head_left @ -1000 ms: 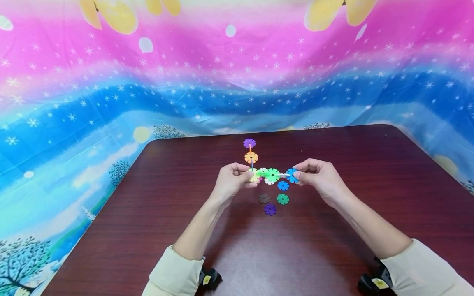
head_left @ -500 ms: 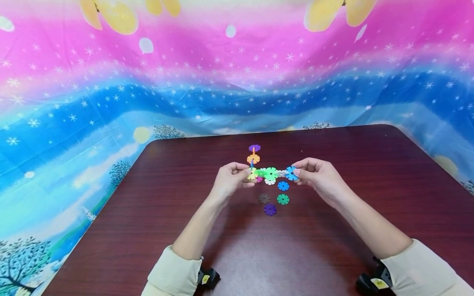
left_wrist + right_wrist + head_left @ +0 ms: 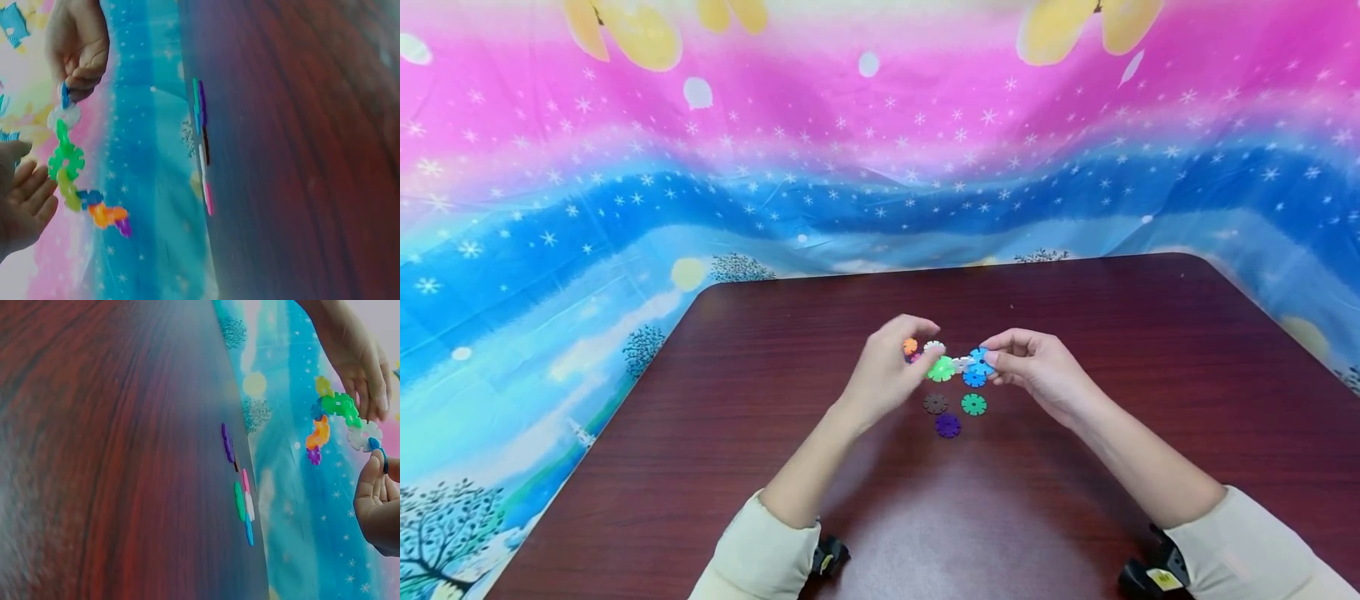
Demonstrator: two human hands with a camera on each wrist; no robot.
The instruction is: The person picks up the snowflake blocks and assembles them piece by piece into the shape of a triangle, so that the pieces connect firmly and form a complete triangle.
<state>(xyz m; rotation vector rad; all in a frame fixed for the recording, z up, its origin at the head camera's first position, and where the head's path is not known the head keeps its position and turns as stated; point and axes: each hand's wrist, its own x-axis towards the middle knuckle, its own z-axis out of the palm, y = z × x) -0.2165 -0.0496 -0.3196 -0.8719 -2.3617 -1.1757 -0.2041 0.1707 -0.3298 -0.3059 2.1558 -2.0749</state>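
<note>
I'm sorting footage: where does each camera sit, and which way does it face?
Head: worn there, facing forward and down at the table; left hand, right hand and sleeves show.
Left wrist: worn there, facing across the table toward the disc chain; both hands show.
Right wrist: worn there, facing likewise; both hands show.
Both wrist views share the disc chain and loose discs.

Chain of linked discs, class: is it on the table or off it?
Off: in the right wrist view the chain hangs clear of the table, its blue end disc pinched by the right hand.
</note>
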